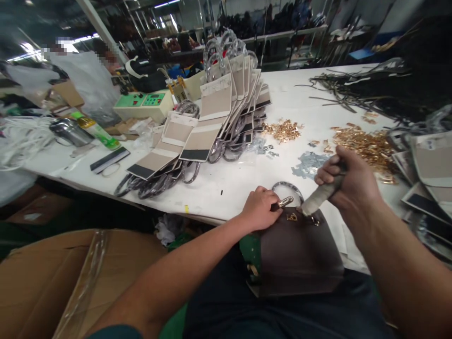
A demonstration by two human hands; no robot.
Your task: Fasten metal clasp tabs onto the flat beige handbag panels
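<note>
- White table (pixel 229 174), spread wide across the view.
- Beige panels (pixel 215 101), fanned over one another on the table, well apart from both hands.
- Dark brown bag (pixel 300 254), over the person's lap at the table's near edge. It looks light and fairly stiff, with a smooth face that may slide or scuff; the plain edges or upper corner seem the best places to take hold, clear of the metalwork.
- Heap of gold pieces (pixel 367 143), lying on the table beyond the right grip.
- Right grip (pixel 353 181), closed round a grey-wrapped tool (pixel 319 195) whose lower end is by the bag's top edge.
- Left grip (pixel 260 208), at the bag's upper corner, fingers curled round a shiny metal piece (pixel 285 202); that piece looks hard and slick, so better pinched along its length.
- Gold fittings (pixel 291 217) on the bag, small, likely easy to scratch.
</note>
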